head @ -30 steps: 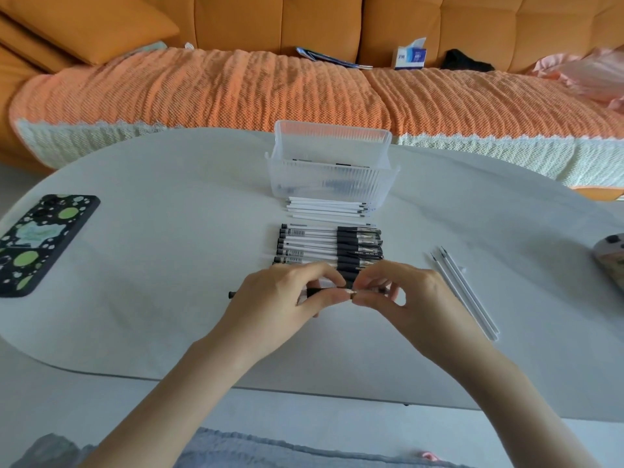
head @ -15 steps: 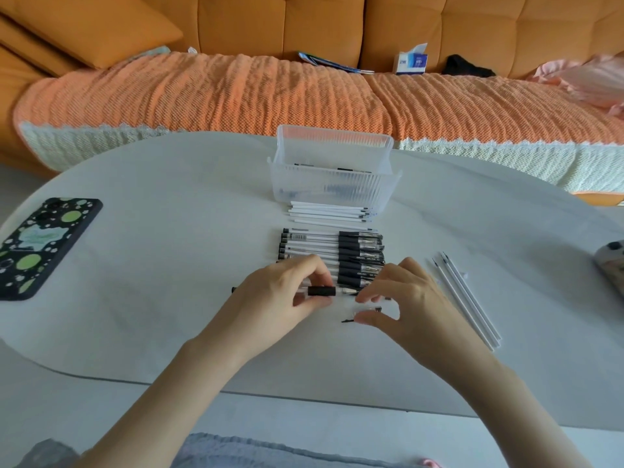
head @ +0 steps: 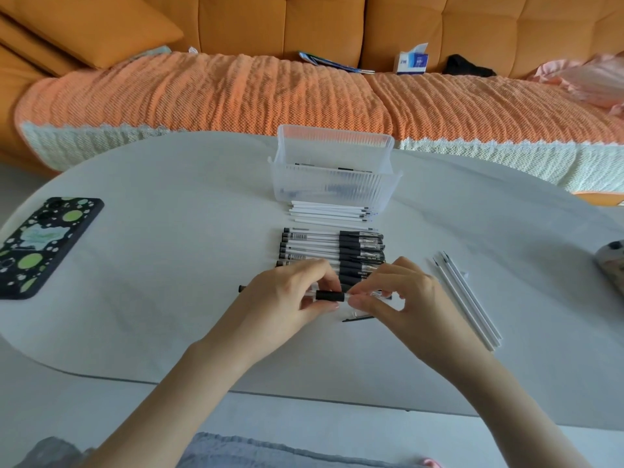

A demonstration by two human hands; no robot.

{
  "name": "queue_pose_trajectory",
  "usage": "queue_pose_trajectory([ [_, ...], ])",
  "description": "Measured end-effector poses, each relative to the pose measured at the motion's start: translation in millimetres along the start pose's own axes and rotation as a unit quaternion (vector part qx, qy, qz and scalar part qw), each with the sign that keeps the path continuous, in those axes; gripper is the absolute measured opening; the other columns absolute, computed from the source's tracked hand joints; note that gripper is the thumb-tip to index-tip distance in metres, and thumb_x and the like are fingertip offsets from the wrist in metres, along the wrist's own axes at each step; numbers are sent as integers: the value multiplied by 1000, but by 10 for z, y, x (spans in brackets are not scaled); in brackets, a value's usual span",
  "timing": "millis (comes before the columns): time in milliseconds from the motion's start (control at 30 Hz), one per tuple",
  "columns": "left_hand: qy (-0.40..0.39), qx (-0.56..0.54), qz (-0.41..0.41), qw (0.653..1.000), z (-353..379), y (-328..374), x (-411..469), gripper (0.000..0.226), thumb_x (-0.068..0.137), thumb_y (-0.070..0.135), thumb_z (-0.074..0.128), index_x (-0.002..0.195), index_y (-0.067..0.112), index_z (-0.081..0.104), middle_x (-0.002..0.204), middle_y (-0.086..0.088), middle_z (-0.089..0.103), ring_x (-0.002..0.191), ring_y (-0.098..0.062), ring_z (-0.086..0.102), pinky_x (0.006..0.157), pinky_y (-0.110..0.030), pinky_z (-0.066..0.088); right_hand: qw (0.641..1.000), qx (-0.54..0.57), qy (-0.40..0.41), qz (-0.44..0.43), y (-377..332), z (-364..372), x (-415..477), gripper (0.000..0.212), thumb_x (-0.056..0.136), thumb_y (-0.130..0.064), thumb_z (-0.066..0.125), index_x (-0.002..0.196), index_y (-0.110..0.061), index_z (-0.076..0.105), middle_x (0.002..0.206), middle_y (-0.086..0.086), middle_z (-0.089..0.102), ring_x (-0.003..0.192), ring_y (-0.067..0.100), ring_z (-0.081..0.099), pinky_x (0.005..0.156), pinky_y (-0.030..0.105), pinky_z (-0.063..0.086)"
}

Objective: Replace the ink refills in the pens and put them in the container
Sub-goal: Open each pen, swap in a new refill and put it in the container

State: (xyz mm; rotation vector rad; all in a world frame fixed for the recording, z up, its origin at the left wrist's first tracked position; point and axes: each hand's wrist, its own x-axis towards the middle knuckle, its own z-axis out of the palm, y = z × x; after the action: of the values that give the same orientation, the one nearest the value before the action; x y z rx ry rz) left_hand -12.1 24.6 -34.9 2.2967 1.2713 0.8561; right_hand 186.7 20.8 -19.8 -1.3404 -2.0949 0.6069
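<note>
My left hand [head: 287, 300] grips a clear pen [head: 329, 295] by its black grip section, its black end cap poking out to the left. My right hand [head: 401, 298] pinches the pen's clear front tip right beside the grip. A pen cap [head: 358, 318] lies on the table just below my fingers. Behind my hands is a row of several pens [head: 332, 249]. Further back, several white refills [head: 332, 214] lie against a clear ribbed container [head: 334, 184] holding a few pens.
Three white refills [head: 467, 298] lie diagonally at the right. A phone in a black, green-spotted case [head: 40, 246] lies at the table's left edge. A patterned object [head: 613, 265] sits at the right edge. An orange sofa stands behind the table [head: 169, 231].
The cap has come off and now lies on the table. My right hand has moved back to the pen's front tip, and my left hand keeps holding the grip.
</note>
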Motion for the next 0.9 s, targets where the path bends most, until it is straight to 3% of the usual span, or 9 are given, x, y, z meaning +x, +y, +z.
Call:
queue_pose_trajectory([
  [233, 9, -37, -15, 999, -15, 33, 9, 14, 77, 30, 73, 85, 19, 68, 82, 21, 63, 64, -6, 62, 60, -12, 44, 998, -27, 40, -37, 41, 26, 14, 8, 77, -27, 66, 71, -25, 72, 66, -13, 61, 74, 5, 45, 70, 13, 36],
  [400, -14, -50, -19, 998, -13, 30, 6, 11, 82, 36, 65, 87, 25, 66, 77, 18, 67, 74, 0, 62, 67, -29, 50, 994, -70, 62, -65, 27, 22, 26, 10, 78, -25, 64, 73, -21, 71, 68, -10, 63, 73, 7, 43, 74, 12, 34],
  [567, -37, -67, -16, 997, -46, 11, 14, 7, 84, 29, 68, 87, 23, 67, 73, 17, 66, 66, 4, 60, 63, -17, 46, 993, -61, 67, -74, 6, 26, 11, 8, 74, -26, 68, 73, -19, 71, 69, -14, 61, 73, 3, 42, 72, 12, 35],
  [633, -27, -50, -9, 998, -55, 6, 9, 15, 81, 34, 69, 91, 24, 66, 78, 19, 64, 64, 3, 58, 60, -10, 41, 994, -49, 70, -63, -2, 18, 4, 7, 74, -27, 69, 74, -20, 71, 70, -16, 60, 74, 4, 44, 70, 12, 36],
  [733, -15, -32, 5, 999, -65, 20, 14, 27, 76, 37, 72, 96, 30, 55, 88, 21, 56, 70, -5, 57, 62, -10, 42, 997, -12, 64, -31, -15, -15, 0, 4, 74, -24, 75, 75, -24, 71, 71, -17, 60, 76, 6, 48, 66, 9, 35],
  [833, 25, 5, 34, 999, -66, 25, 21, 22, 79, 25, 73, 89, 26, 53, 83, 22, 49, 72, -6, 55, 63, -22, 48, 998, 2, 53, -22, -22, -26, -6, 8, 75, -19, 76, 75, -25, 70, 73, -16, 62, 76, 9, 51, 66, 8, 34],
  [900, 46, 26, 40, 998, -74, 23, 22, 14, 82, 35, 67, 88, 23, 62, 82, 20, 55, 71, -1, 54, 63, -19, 47, 998, 7, 56, -22, -24, -27, -6, 9, 75, -20, 76, 75, -25, 69, 73, -16, 62, 75, 9, 53, 66, 8, 34],
])
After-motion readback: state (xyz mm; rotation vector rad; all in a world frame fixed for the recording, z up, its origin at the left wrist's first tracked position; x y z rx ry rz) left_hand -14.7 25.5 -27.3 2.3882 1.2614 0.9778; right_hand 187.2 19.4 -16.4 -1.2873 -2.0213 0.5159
